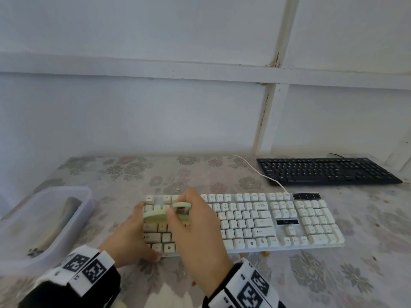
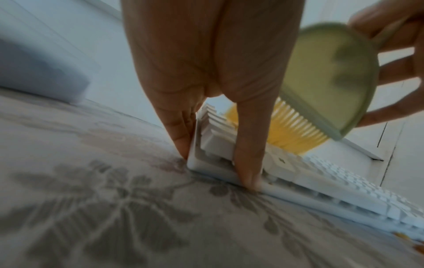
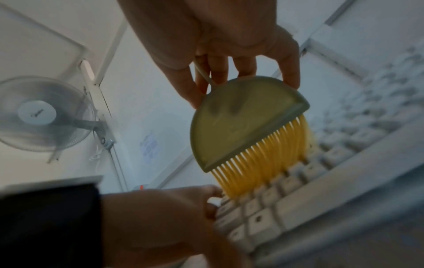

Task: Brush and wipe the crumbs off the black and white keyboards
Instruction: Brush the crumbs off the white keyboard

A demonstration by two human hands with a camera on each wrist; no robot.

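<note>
Plastic tub (image 1: 73,194): translucent, on the flowered tablecloth (image 1: 333,274), well to the left of the left hand. Left hand (image 1: 131,236): braced on the left end of the white keyboard (image 1: 255,221), fingers straight along its end edge and thumb down at its front edge, holding it at the corner without curling shut. Brush (image 1: 164,213): pale green half-round body with yellow bristles (image 3: 259,163), just right of the left hand; bristles touching the leftmost keys. Right hand (image 1: 195,227): fingers and thumb pinched around the brush's top. Crumbs (image 1: 264,254): a few orange bits on the cloth, at the keyboard's front edge to the right of the right hand. Black keyboard (image 1: 327,171): lying flat, far right and beyond the right hand, apart from the white one.
</note>
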